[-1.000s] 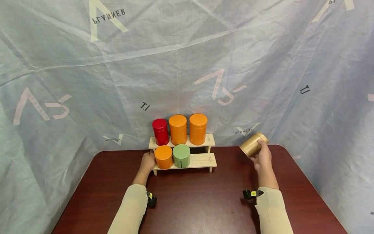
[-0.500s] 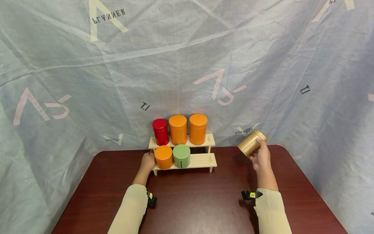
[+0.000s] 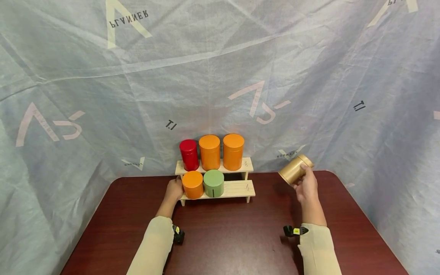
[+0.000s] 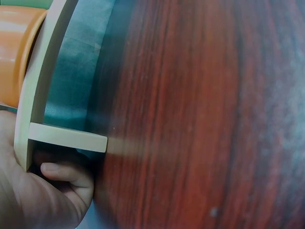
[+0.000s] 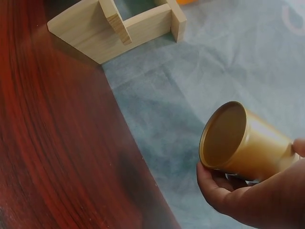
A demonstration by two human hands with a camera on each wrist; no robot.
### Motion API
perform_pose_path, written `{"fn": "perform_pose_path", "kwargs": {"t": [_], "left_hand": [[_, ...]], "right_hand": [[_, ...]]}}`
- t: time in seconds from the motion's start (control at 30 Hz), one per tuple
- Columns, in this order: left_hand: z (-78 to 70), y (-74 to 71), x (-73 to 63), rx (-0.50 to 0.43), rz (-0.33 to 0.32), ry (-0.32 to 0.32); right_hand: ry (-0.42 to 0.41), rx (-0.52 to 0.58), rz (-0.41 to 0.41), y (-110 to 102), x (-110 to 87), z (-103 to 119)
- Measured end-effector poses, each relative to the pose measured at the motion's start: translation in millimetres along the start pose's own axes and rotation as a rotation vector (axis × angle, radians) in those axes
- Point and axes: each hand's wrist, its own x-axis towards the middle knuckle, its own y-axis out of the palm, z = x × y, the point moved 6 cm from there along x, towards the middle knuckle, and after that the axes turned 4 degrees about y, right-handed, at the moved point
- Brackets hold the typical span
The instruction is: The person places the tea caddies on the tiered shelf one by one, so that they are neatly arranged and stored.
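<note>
A two-tier wooden shelf stands at the back of the table. My left hand grips its left end; in the left wrist view the curled fingers go under the board beside a leg. Right by that hand, a short orange tin sits on the lower tier, with a green tin to its right. Off to the right, my right hand holds a gold tin tilted in the air. Its round bottom faces the shelf in the right wrist view.
On the upper tier stand a red tin and two tall orange tins. A grey printed cloth hangs behind and on both sides of the dark red table.
My right hand has shifted slightly left and toward me with the gold tin. The left hand, the shelf and the other tins stay where they were.
</note>
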Motion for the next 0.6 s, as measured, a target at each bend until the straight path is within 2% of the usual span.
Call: {"fn": "perform_pose_path", "kwargs": {"t": [0.23, 0.6], "left_hand": [[0.5, -0.7, -1.1, -0.004, -0.003, -0.001], [0.7, -2.3, -0.2, 0.001, -0.023, 0.000]], "right_hand": [[-0.060, -0.065, 0.011, 0.4, 1.2, -1.0], [-0.168, -0.175, 0.091, 20.0, -6.1, -0.8]]}}
